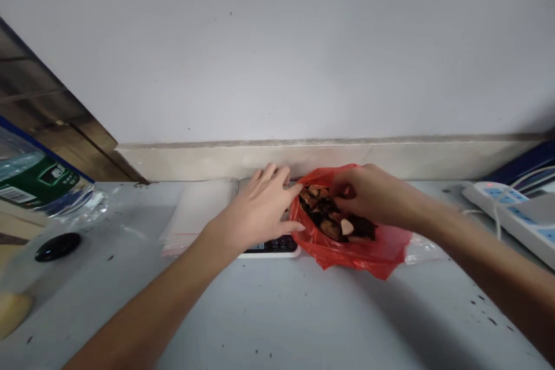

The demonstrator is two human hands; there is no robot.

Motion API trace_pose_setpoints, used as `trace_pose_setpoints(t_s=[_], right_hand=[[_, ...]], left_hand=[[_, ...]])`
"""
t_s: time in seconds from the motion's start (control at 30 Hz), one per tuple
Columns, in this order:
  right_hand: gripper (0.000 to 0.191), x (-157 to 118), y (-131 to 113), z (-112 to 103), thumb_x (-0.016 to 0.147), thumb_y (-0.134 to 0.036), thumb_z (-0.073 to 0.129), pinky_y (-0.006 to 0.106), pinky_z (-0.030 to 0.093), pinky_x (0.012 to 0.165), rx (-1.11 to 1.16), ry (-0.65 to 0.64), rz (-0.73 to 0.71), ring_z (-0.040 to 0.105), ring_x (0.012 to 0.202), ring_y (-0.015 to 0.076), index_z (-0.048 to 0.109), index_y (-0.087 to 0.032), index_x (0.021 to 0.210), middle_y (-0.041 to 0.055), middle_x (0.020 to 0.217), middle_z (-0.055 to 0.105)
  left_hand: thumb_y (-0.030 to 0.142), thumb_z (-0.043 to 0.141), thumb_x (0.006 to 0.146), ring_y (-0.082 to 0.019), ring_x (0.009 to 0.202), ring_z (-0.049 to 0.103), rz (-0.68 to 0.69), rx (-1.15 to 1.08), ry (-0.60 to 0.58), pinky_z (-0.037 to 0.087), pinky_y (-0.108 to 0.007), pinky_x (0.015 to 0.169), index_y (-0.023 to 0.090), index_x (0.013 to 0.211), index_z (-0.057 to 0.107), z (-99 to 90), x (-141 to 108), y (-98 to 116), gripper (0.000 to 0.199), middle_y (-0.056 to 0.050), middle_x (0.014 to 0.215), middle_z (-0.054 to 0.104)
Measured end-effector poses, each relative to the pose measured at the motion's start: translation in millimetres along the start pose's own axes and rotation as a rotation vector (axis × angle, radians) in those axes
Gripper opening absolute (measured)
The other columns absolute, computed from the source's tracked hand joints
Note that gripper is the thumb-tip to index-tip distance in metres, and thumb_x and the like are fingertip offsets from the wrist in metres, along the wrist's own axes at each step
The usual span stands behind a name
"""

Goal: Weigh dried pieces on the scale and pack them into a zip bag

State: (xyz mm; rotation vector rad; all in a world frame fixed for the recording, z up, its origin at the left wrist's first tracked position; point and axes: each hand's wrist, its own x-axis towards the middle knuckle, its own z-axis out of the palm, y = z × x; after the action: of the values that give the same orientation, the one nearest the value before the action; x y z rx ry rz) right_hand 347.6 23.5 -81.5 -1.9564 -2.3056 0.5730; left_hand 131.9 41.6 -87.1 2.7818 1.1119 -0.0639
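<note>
A red plastic bag (392, 251) lies with its mouth wide, filled with dried brown pieces (327, 225); one pale piece (346, 226) stands out on top. My right hand (362, 193) reaches into the bag from the right, fingers curled among the pieces, the fingertips partly hidden. Over a flat digital scale (277, 252) rests my left hand (255, 208), palm down with fingers apart. Its thumb and index finger reach the bag's left rim without visibly closing on it. The hand covers most of the scale's plate; part of the display and buttons shows below.
A stack of clear plastic bags (195, 214) lies left of the scale. Further left are a large water bottle (47, 185), a black oval object (58, 247) and a yellowish object (15, 312). At right sits a power strip (520, 214) with cables. A wall (277, 69) rises behind.
</note>
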Motion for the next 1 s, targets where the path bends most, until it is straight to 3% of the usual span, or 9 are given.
trace_pose_setpoints(t_s=[0.1, 0.33, 0.5, 0.6, 0.7, 0.83, 1.0], right_hand=[[0.02, -1.4, 4.7, -9.5, 0.083, -0.02, 0.06, 0.033, 0.053, 0.073, 0.103, 0.009, 0.048, 0.072, 0.083, 0.0234, 0.077, -0.026, 0.091, 0.0005, 0.09, 0.078], [0.022, -7.4, 10.9, -4.5, 0.076, -0.044, 0.068, 0.037, 0.06, 0.076, 0.524, -0.07, -0.023, 0.074, 0.086, 0.0265, 0.074, -0.025, 0.088, 0.0047, 0.095, 0.078], [0.025, -6.5, -15.5, -4.8, 0.072, -0.044, 0.071, 0.035, 0.06, 0.075, 0.694, -0.071, -0.103, 0.074, 0.091, 0.0269, 0.069, -0.025, 0.088, 0.0053, 0.094, 0.077], [0.023, 5.3, -34.9, 0.1, 0.073, -0.041, 0.071, 0.033, 0.059, 0.077, 0.709, -0.045, -0.142, 0.074, 0.092, 0.0251, 0.069, -0.025, 0.089, 0.0046, 0.097, 0.078], [0.019, 22.6, -49.8, 9.4, 0.077, -0.034, 0.065, 0.033, 0.057, 0.08, 0.639, -0.078, -0.14, 0.074, 0.091, 0.0235, 0.071, -0.024, 0.091, 0.0036, 0.097, 0.079], [0.019, 41.2, -65.5, 19.5, 0.077, -0.022, 0.057, 0.032, 0.056, 0.083, 0.466, -0.135, -0.138, 0.074, 0.091, 0.0238, 0.073, -0.022, 0.088, 0.0034, 0.094, 0.081], [0.021, 43.6, -71.1, 17.2, 0.075, -0.023, 0.057, 0.032, 0.057, 0.087, 0.464, -0.114, -0.153, 0.075, 0.097, 0.0246, 0.075, -0.022, 0.087, 0.0043, 0.1, 0.082]], left_hand=[[0.048, 0.072, 0.097, -0.03, 0.122, 0.049, 0.036, -0.167, 0.067, 0.048, -0.039, 0.098, 0.027, 0.128, 0.069, -2.3, -13.5, -11.2, 0.038, -0.008, 0.122, 0.055], [0.038, 0.064, 0.098, -0.027, 0.113, 0.054, -0.049, -0.25, 0.071, 0.047, -0.035, 0.095, 0.026, 0.119, 0.073, -7.0, -39.5, -29.8, 0.025, -0.005, 0.11, 0.059], [0.055, 0.062, 0.096, -0.029, 0.117, 0.059, -0.23, -0.266, -0.02, 0.048, -0.036, 0.096, 0.034, 0.14, 0.066, -13.0, -54.6, -57.6, 0.048, -0.006, 0.131, 0.059], [0.056, 0.063, 0.095, -0.032, 0.131, 0.055, -0.351, -0.237, -0.073, 0.044, -0.039, 0.107, 0.031, 0.151, 0.057, -17.7, -62.0, -72.5, 0.061, -0.007, 0.143, 0.056], [0.055, 0.063, 0.094, -0.033, 0.137, 0.052, -0.357, -0.244, -0.125, 0.044, -0.04, 0.109, 0.029, 0.152, 0.056, -17.6, -63.0, -76.8, 0.064, -0.009, 0.144, 0.058], [0.055, 0.065, 0.093, -0.034, 0.132, 0.057, -0.343, -0.264, -0.165, 0.047, -0.042, 0.104, 0.028, 0.154, 0.054, -7.9, -54.8, -75.1, 0.068, -0.011, 0.142, 0.06], [0.056, 0.066, 0.091, -0.033, 0.123, 0.06, -0.303, -0.263, -0.189, 0.05, -0.04, 0.095, 0.03, 0.146, 0.059, 2.0, -46.5, -74.7, 0.061, -0.01, 0.134, 0.062]])
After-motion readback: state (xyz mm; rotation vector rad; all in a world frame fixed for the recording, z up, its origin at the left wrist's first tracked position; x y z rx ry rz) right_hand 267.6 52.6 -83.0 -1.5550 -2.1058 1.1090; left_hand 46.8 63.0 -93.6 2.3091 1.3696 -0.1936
